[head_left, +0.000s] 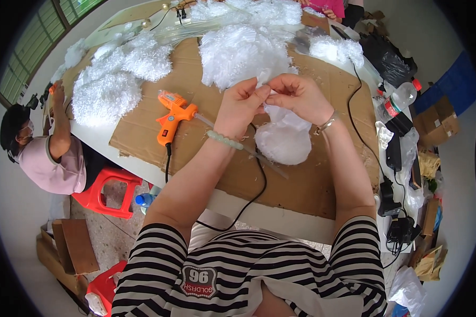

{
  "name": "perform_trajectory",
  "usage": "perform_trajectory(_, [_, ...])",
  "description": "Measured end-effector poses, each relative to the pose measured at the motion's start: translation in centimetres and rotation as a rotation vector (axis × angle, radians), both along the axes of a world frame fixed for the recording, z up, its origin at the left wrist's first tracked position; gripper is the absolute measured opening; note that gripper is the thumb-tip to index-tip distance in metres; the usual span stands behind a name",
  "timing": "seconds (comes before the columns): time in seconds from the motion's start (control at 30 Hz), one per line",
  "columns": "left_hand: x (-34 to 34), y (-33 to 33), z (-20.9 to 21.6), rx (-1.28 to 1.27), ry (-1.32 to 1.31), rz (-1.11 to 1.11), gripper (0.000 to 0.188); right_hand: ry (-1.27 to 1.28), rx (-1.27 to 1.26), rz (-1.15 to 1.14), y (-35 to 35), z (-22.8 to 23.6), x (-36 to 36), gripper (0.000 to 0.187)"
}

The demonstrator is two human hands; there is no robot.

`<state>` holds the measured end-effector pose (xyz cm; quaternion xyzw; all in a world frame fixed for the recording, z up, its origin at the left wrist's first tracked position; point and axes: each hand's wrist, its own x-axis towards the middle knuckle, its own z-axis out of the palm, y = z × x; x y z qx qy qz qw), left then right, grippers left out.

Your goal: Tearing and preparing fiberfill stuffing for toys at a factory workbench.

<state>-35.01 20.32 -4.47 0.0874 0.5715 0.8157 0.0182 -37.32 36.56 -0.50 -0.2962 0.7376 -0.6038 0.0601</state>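
Both my hands meet over the cardboard, fingers pinched on thin white cloth. My left hand (243, 103) grips it with thumb and forefinger, and my right hand (301, 100) pinches it right beside. Below the fingers a rounded white cloth piece (284, 141), puffed like a pouch, hangs down or rests on the cardboard; I cannot tell which. Just beyond my hands lies a large clump of white shaggy fringe (243, 55). An orange glue gun (174, 117) lies left of my left forearm, a clear glue stick (203, 119) running from it under that wrist.
Brown cardboard (312, 185) covers the white table. More white fringe clumps (108, 95) lie at the left. Black cords run across both sides. A plastic bottle (399, 100) stands at the right edge. A co-worker (50, 153) sits by a red stool (111, 193); another person's pink sleeve (330, 8) shows far off.
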Motion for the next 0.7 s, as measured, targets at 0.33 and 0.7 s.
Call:
perform_trajectory(0.33, [0.5, 0.1, 0.0, 0.18, 0.004, 0.03, 0.019, -0.163, -0.069, -0.039, 0.5, -1.1, -0.2, 0.014])
perform_trajectory(0.7, [0.0, -0.1, -0.4, 0.166, -0.004, 0.137, 0.012, -0.201, -0.093, 0.016, 0.6, -0.8, -0.1, 0.015])
